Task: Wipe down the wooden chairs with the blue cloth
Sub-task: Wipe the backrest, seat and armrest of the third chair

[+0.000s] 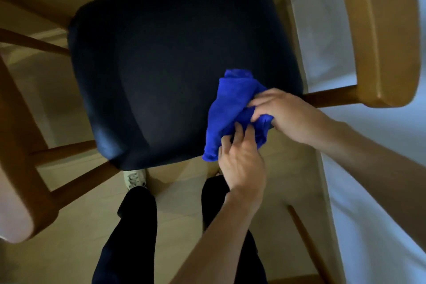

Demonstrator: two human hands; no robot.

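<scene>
1. My left hand point(242, 161) pinches the blue cloth's point(230, 108) lower folds.
2. My right hand point(283, 113) grips its bunched side, gathering a wiping pad over the chair's point(387, 37) dark seat point(161, 64) corner.

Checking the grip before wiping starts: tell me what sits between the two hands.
In the head view, only the bunched blue cloth lies between them: the right hand grips its upper side, the left hand its lower edge, over the dark seat.

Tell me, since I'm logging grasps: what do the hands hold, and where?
Both hold the bunched blue cloth over the seat's corner: right hand pinches its right edge, left hand grips its lower folds.
</scene>
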